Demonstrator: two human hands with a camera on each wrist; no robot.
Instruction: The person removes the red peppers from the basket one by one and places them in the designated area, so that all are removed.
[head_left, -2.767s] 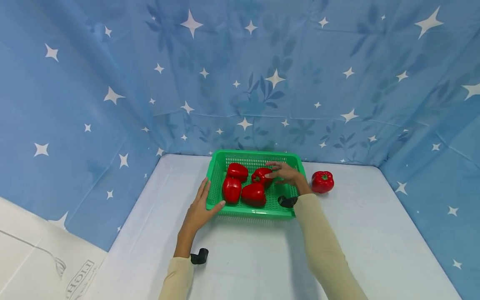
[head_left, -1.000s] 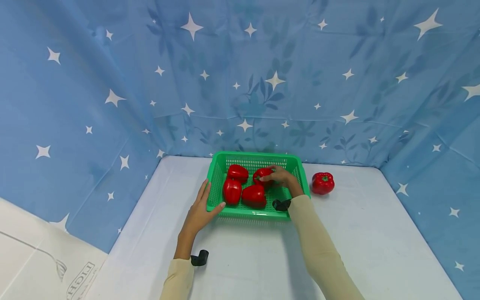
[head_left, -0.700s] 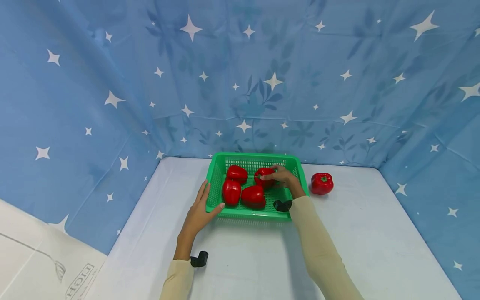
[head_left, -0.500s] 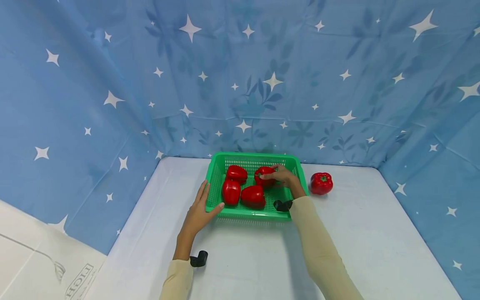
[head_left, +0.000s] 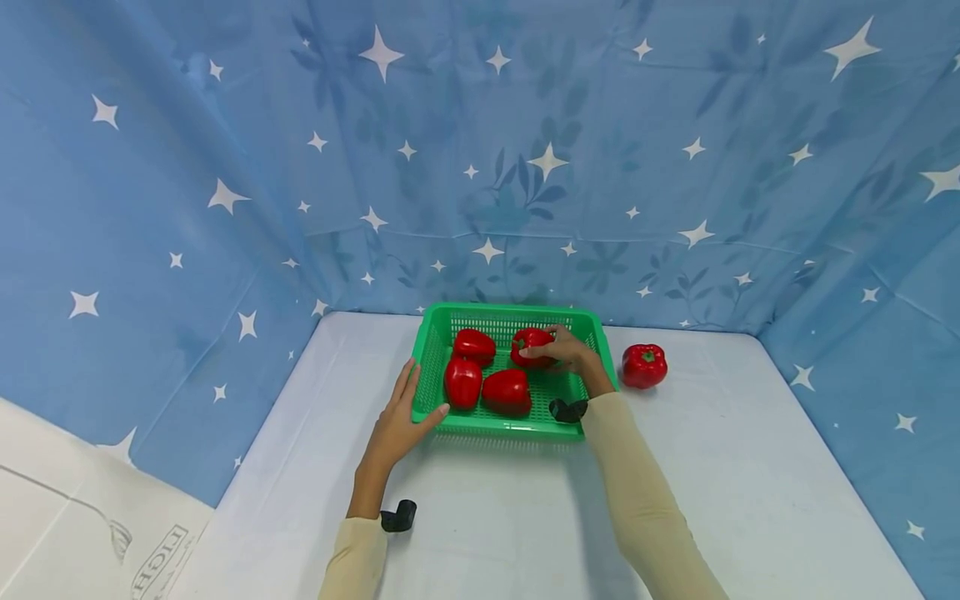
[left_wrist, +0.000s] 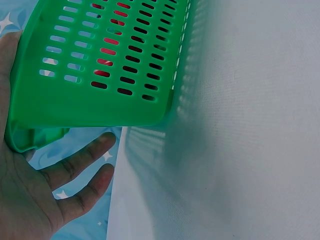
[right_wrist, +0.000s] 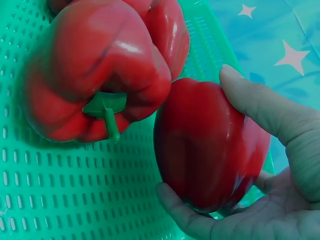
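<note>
green basket (head_left: 517,307), slatted walls, on a white table cover (head_left: 487,517); blue star-printed curtain (head_left: 510,167) at twelve o'clock. clock centred on the basket, head view.

right hand (head_left: 573,348): over the basket interior, forearm entering from five o'clock. thumb and fingers clamped on a red pepper (right_wrist: 200,145), which is within the basket walls at one o'clock. whether it touches the basket floor, cannot tell. right wrist view: another pepper's green stalk (right_wrist: 107,107) just beside it, at ten o'clock.

left hand (head_left: 397,425): at eight o'clock, touching the rim by the corner. fingers straight; thumb apart from them. left wrist view: two fingers spread, clear of the basket.

also in the basket: ten-o'clock pepper (head_left: 474,346), eight-o'clock pepper (head_left: 462,383), six-o'clock pepper (head_left: 507,393). lone pepper (head_left: 644,367) on the table outside, three o'clock, stem end showing.
</note>
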